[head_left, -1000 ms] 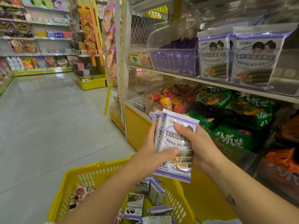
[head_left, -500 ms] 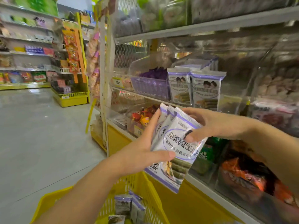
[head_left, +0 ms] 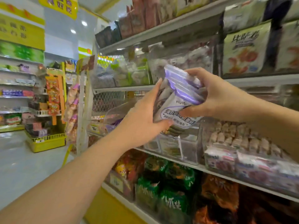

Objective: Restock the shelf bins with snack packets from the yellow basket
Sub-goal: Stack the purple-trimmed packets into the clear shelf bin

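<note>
A small stack of white-and-purple snack packets [head_left: 177, 101] is held up in front of the middle shelf. My left hand [head_left: 142, 117] grips the stack from the left and below, thumb across the lower front. My right hand [head_left: 215, 96] holds its upper right side, fingers curled over the purple top edges and thumb on the front. Just below the stack stands a clear shelf bin [head_left: 181, 147] with a few similar packets inside. The yellow basket is out of view.
Shelves on the right hold clear bins of pink-wrapped snacks [head_left: 242, 143], green bags [head_left: 171, 188] and orange bags [head_left: 221, 193] lower down. A purple bin [head_left: 111, 125] sits left of the hands. A yellow display stand [head_left: 46, 141] stands on the aisle floor.
Both hands have raised the packet stack from basket level up to the middle shelf, tilting it toward the clear bin. The view has swung upward and the basket has dropped out of sight.
</note>
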A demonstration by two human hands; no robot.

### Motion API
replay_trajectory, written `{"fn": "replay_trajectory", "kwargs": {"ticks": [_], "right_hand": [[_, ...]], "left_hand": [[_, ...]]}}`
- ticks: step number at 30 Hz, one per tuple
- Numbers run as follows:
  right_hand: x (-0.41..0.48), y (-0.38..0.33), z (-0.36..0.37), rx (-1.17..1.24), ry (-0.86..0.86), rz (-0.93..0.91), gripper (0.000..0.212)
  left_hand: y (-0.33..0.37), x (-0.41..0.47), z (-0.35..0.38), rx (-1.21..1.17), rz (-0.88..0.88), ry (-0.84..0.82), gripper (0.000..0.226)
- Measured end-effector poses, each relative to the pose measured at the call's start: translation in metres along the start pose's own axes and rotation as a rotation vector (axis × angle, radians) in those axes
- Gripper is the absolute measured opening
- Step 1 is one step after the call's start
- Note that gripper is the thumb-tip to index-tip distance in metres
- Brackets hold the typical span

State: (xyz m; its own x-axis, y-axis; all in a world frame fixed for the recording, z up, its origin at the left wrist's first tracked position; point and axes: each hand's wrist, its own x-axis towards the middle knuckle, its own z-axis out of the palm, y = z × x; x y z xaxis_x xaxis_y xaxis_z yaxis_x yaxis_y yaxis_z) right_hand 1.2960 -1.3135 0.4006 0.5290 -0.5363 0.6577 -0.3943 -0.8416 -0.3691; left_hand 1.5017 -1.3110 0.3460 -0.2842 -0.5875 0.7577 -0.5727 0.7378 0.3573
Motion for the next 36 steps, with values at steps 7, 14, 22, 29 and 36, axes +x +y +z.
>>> {"fn": "replay_trajectory", "kwargs": {"ticks": [7, 14, 22, 29, 36], "right_hand": [[0.021, 0.037, -0.005, -0.561, 0.263, -0.142, 0.08], [0.036, 0.074, 0.015, -0.686, 0.076, 0.014, 0.077], [0.06, 0.104, 0.023, -0.69, -0.2, 0.261, 0.08], [0.082, 0.129, 0.061, -0.514, -0.272, 0.477, 0.081], [0.088, 0.109, 0.033, -0.266, -0.59, 0.667, 0.094]], "left_hand": [[-0.018, 0.061, 0.044, 0.048, -0.01, 0.226, 0.063], [-0.059, 0.071, 0.065, -0.076, -0.26, 0.02, 0.058], [-0.083, 0.072, 0.07, 0.142, -0.354, -0.201, 0.042], [-0.097, 0.056, 0.063, 0.319, -0.371, -0.157, 0.063], [-0.113, 0.038, 0.061, 0.357, -0.331, -0.175, 0.057]]}}
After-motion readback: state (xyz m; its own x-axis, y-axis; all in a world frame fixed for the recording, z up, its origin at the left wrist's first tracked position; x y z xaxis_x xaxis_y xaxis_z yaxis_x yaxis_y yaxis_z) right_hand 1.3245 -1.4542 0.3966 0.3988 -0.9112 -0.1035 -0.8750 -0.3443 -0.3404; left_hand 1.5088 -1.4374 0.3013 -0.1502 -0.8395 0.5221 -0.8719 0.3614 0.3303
